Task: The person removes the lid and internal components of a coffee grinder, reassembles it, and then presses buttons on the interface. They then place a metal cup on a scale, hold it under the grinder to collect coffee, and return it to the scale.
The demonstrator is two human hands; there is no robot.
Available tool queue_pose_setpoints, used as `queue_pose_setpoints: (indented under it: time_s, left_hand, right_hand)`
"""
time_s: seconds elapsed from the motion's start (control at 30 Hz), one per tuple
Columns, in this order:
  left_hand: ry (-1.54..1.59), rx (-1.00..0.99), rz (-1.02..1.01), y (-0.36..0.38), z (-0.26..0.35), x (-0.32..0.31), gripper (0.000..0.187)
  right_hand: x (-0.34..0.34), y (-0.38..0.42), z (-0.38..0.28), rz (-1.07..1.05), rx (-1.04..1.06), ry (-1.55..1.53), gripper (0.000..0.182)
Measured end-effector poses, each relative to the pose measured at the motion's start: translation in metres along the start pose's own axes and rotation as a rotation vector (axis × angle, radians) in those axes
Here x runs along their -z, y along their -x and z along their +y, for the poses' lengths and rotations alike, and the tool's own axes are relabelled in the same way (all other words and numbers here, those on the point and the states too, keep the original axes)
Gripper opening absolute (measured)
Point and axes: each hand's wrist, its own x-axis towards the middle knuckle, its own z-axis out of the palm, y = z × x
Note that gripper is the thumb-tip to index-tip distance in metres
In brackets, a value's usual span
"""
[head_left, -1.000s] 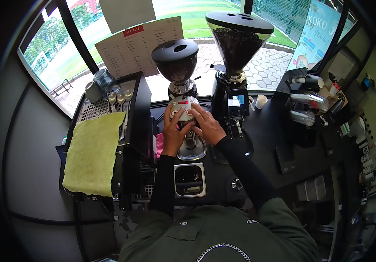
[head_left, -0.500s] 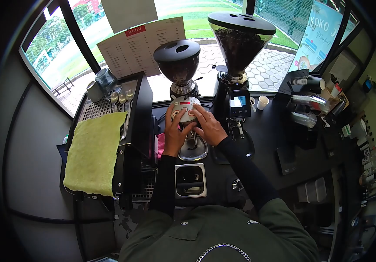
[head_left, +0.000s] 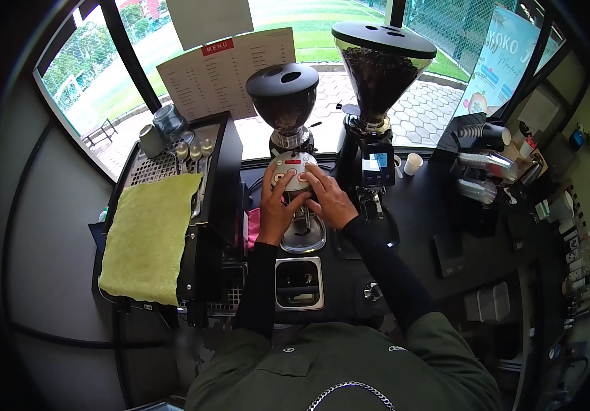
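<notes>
Both hands are at the smaller coffee grinder (head_left: 293, 164), on its grey round-fronted control panel with a red display and buttons. My left hand (head_left: 276, 214) touches the panel's left side, fingers stretched over the buttons. On the right side, my right hand (head_left: 334, 204) has its fingers spread, fingertips on the panel near a button. The two thumbs point toward each other below the panel. Above sits the grinder's dark hopper (head_left: 284, 106). A metal tray (head_left: 303, 241) lies under the grinder's spout, partly hidden by my hands.
A larger grinder (head_left: 377, 164) with a bean-filled hopper stands close on the right. On the left is an espresso machine (head_left: 219, 185) under a yellow-green cloth (head_left: 147, 240). A knock box (head_left: 299, 283) sits in front, a paper cup (head_left: 412, 164) and a scale (head_left: 449, 254) to the right.
The camera view has shifted slightly. Both hands stay on the grinder's panel, with little visible movement of the fingers.
</notes>
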Motion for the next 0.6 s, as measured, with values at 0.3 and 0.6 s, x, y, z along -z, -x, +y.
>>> queue_pose_setpoints:
  time_s: [0.3,0.6]
  left_hand:
    - [0.022,0.002,-0.003,-0.0020,0.0011,0.0003,0.066]
    - [0.057,0.016,0.012,-0.0008,-0.0004,0.0003,0.064]
  right_hand:
    - [0.0033,-0.0010,-0.0012,-0.048,-0.024,-0.015,0.073]
    - [0.0023,0.0002,-0.0014,-0.039,0.008,-0.023,0.071]
